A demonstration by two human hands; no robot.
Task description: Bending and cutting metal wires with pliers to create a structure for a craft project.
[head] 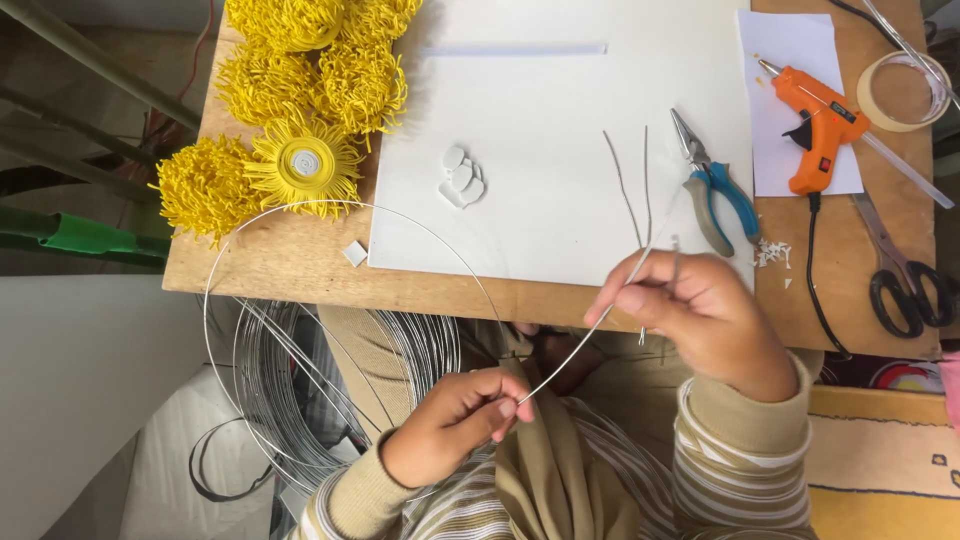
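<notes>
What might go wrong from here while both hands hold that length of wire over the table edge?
1. The wire is stretched between the left hand and right hand; if either lets go it may spring back toward the person.
2. It runs into a loose coil of wire by the lap, whose loops could snag or tangle.
3. The glue gun lies near the right hand with its cord trailing off the table; an elbow might catch it.

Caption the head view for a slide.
Both hands, left and right, pinch a wire over a table beside yellow flowers.
</notes>
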